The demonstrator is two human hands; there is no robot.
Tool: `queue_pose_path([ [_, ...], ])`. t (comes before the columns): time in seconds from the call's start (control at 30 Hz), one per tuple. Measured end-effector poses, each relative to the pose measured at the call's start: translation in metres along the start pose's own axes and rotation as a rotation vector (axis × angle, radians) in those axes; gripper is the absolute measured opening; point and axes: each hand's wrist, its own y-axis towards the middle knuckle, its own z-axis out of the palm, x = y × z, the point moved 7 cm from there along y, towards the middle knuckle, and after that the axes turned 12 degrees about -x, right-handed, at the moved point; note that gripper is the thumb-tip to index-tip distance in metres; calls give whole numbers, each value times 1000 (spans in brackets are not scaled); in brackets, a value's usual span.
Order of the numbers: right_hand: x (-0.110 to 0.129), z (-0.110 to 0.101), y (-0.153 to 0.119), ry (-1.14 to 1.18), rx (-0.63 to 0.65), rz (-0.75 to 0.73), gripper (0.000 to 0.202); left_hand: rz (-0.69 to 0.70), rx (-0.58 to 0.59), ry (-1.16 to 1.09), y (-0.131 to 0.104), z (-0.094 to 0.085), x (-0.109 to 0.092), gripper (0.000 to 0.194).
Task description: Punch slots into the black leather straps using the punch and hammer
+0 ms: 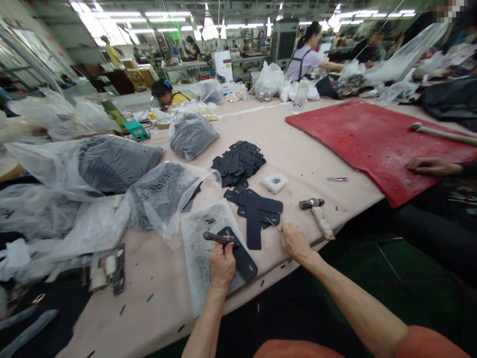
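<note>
My left hand (222,264) is closed on a dark metal tool (214,237), which lies across a black strap piece (244,263) with rounded ends. That piece rests on a whitish board (196,263) speckled with black bits. To the right, my right hand (296,242) pinches a thin pointed tool (272,223) near several flat black pieces (254,226). Beyond these is a heap of small black pieces (240,160), with a white block (274,183) beside it.
A hammer (318,216) lies near the table edge, with a small pink tool (337,179) behind it. Plastic bags (164,199) crowd the left. At right, another person's hand (428,166) rests on a red sheet (357,134). Other people work farther back.
</note>
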Motion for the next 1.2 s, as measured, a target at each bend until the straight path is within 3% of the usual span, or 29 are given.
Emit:
queue_pose_path([
  [0.13, -21, -25, 30, 22, -180, 157, 24, 3, -2, -20, 1, 0, -1, 24],
  [0.2, -39, -36, 50, 10, -204, 238, 24, 1, -8, -22, 1, -1, -2, 24],
  [0.33, -43, -43, 74, 89, -231, 223, 27, -2, 7, -45, -1, -2, -7, 22],
  [0.43, -5, -30, 62, 349, -167, 136, 24, -30, 18, -48, -2, -2, -8, 20],
  [0.53, 59, -12, 32, 603, 0, 10, 20, -55, 33, -55, -4, -2, -6, 20],
  [0.63, 111, -1, 5, 591, 81, -66, 21, -43, -28, -47, -6, -7, -5, 22],
  [0.73, 131, 6, -8, 481, 77, -64, 33, -28, -215, -1, -7, -20, -1, 26],
  [0.83, 128, 13, -13, 472, 102, -27, 32, -62, -293, 65, -6, -25, 5, 25],
  [0.93, 118, 17, -17, 518, 136, 6, 28, -44, -202, 62, -4, -18, 4, 21],
  [1.07, 109, 19, -28, 637, 150, 13, 30, 108, 62, -51, -8, 2, -10, 19],
  [1.2, 106, 20, -34, 731, 50, -8, 33, 194, 112, -85, -13, 7, -19, 20],
])
